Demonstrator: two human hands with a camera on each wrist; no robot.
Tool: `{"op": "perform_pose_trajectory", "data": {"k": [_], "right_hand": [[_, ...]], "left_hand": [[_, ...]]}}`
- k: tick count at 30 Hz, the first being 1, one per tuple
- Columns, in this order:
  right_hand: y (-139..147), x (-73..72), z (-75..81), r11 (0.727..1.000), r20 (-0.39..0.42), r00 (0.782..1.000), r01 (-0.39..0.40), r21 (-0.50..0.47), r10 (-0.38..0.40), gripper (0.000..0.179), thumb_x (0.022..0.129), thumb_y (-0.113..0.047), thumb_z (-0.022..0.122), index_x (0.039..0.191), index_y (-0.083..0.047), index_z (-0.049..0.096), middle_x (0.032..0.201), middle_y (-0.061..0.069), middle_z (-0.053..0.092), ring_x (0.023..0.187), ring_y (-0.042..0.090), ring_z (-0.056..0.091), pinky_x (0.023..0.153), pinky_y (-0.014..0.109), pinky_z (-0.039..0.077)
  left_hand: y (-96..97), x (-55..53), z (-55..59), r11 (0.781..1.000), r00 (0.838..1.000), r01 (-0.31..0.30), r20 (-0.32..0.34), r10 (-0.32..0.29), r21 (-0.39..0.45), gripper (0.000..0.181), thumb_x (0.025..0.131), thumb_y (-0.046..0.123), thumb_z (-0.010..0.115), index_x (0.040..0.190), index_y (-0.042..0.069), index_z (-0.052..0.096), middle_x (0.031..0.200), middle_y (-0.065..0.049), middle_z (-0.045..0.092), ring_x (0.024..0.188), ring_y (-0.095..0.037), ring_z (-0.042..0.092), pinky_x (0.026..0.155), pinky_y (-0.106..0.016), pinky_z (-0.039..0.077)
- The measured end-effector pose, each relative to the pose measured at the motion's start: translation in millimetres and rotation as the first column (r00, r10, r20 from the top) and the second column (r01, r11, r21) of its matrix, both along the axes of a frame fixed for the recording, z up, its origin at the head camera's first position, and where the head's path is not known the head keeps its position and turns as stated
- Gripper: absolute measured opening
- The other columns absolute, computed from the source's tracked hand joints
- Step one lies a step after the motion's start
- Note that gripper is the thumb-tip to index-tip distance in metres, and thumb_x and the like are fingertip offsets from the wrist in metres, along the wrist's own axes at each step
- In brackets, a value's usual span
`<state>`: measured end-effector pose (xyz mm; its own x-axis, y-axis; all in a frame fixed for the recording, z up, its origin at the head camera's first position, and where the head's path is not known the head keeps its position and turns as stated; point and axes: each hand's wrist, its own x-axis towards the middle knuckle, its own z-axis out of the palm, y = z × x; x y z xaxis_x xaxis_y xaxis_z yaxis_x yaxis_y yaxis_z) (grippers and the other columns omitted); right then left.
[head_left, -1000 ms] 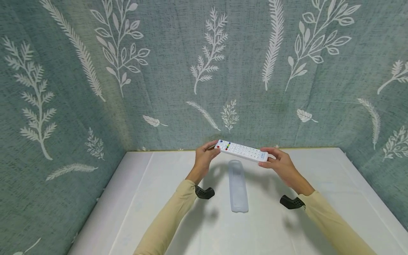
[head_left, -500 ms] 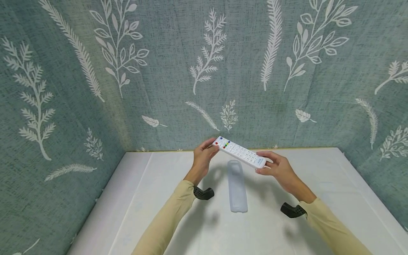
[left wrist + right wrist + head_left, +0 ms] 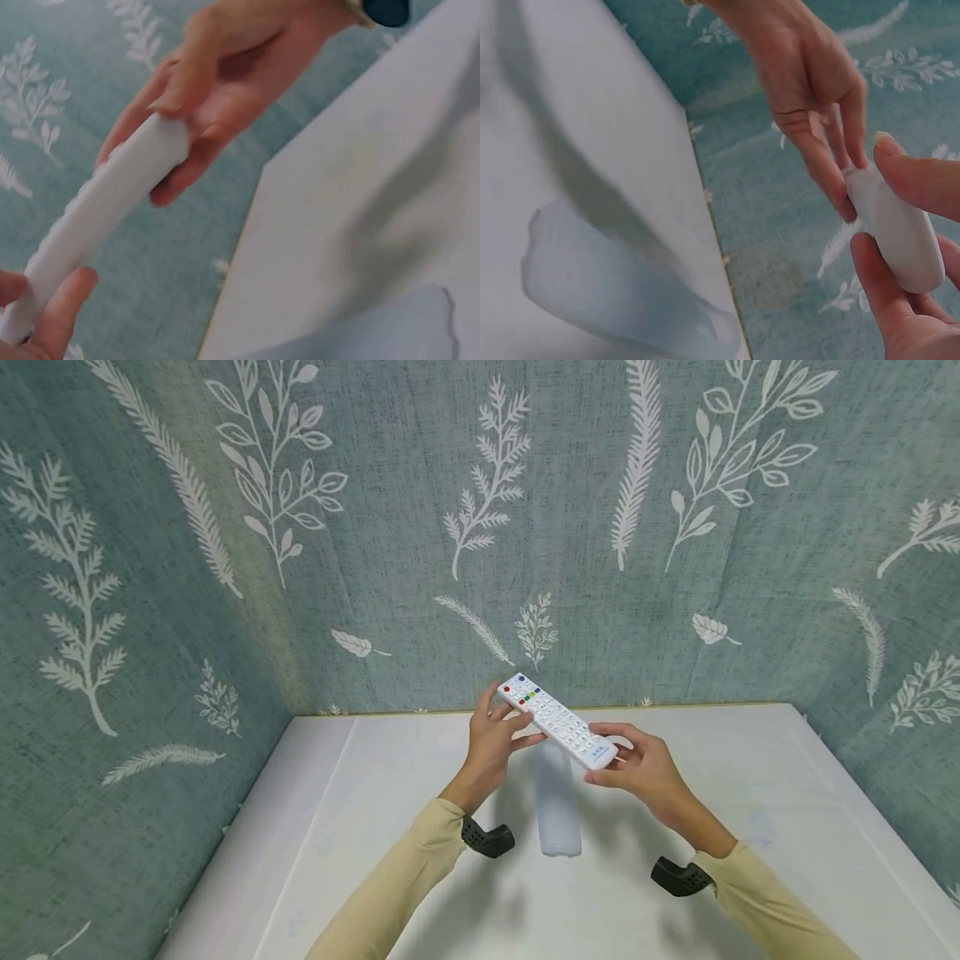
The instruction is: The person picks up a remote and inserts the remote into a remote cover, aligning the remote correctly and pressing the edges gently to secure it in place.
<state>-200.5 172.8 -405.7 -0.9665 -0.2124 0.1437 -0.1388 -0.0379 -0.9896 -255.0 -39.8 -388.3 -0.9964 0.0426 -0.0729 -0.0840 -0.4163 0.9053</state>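
A white remote control (image 3: pixel 561 723) with rows of buttons, some of them coloured, is held up above the table, slanting down toward the right. My left hand (image 3: pixel 489 745) pinches its upper left part, thumb on the near edge. At the lower right end, my right hand (image 3: pixel 651 775) grips it between thumb and fingers. The right wrist view shows the remote's smooth white end (image 3: pixel 909 255) between right thumb and fingers. Beneath, a translucent bluish remote cover (image 3: pixel 559 818) lies lengthwise on the table, its far end partly behind the remote and left fingers.
The white-covered table (image 3: pixel 360 860) runs back to a green leaf-patterned cloth wall (image 3: pixel 397 527), with the same cloth at both sides. Black wrist mounts stick out from the left cuff (image 3: pixel 489 840) and the right cuff (image 3: pixel 681 878). Hand shadows fall around the cover.
The remote has turned more steeply, its right end coming down toward me and leftward. My right hand moved with it, while my left hand's hold shifted along the near edge, fingers more spread.
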Motion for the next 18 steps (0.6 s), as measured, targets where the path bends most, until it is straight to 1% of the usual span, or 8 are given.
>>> {"op": "perform_pose_trajectory", "data": {"k": [3, 6, 9, 12, 18], "right_hand": [[-2.5, 3.9, 1.9, 1.000, -0.001, 1.000, 0.003, 0.010, -0.003, 0.068, 0.070, 0.008, 0.078, 0.132, 0.005, 0.049, 0.133, 0.023, 0.044, 0.098, 0.016, 0.060, 0.077, 0.030, 0.056], [-3.7, 6.9, 2.4, 1.000, -0.003, 1.000, 0.007, 0.018, -0.007, 0.068, 0.070, 0.007, 0.079, 0.132, 0.004, 0.050, 0.133, 0.023, 0.044, 0.098, 0.018, 0.059, 0.077, 0.031, 0.056], [-3.4, 9.0, 2.4, 0.999, -0.013, 1.000, 0.000, 0.032, 0.001, 0.067, 0.072, 0.005, 0.079, 0.132, 0.003, 0.050, 0.133, 0.022, 0.044, 0.097, 0.019, 0.060, 0.077, 0.032, 0.057], [-2.4, 10.4, 2.5, 0.999, -0.027, 1.000, -0.015, 0.049, 0.016, 0.065, 0.074, 0.001, 0.078, 0.133, 0.002, 0.051, 0.133, 0.020, 0.045, 0.096, 0.020, 0.061, 0.076, 0.032, 0.057], [-1.5, 11.0, 2.9, 0.995, -0.081, 0.996, -0.012, 0.096, 0.020, 0.051, 0.082, -0.008, 0.074, 0.129, 0.000, 0.056, 0.135, 0.016, 0.049, 0.108, 0.023, 0.059, 0.080, 0.032, 0.055]], "left_hand": [[3.2, 8.7, 4.2, 0.997, 0.998, 0.060, -0.007, -0.061, -0.048, 0.088, 0.089, -0.010, 0.055, 0.153, 0.024, 0.006, 0.135, -0.018, 0.044, 0.101, -0.031, 0.063, 0.069, -0.040, 0.058], [5.2, 14.6, 7.6, 0.993, 0.995, 0.092, -0.024, -0.094, -0.070, 0.090, 0.090, -0.010, 0.053, 0.153, 0.025, -0.001, 0.139, -0.019, 0.041, 0.102, -0.032, 0.063, 0.068, -0.040, 0.058], [4.5, 16.3, 9.3, 0.993, 0.995, 0.092, -0.033, -0.095, -0.072, 0.090, 0.089, -0.010, 0.053, 0.153, 0.024, 0.000, 0.139, -0.020, 0.041, 0.103, -0.032, 0.062, 0.068, -0.039, 0.058], [1.7, 15.6, 9.2, 0.993, 0.995, 0.095, -0.029, -0.097, -0.067, 0.089, 0.089, -0.010, 0.053, 0.153, 0.025, 0.002, 0.137, -0.020, 0.043, 0.103, -0.031, 0.062, 0.068, -0.039, 0.058], [-3.7, 15.0, 9.5, 0.991, 0.993, 0.113, -0.008, -0.114, -0.075, 0.089, 0.089, -0.009, 0.054, 0.153, 0.028, 0.004, 0.134, -0.016, 0.044, 0.107, -0.030, 0.059, 0.069, -0.038, 0.059]]}}
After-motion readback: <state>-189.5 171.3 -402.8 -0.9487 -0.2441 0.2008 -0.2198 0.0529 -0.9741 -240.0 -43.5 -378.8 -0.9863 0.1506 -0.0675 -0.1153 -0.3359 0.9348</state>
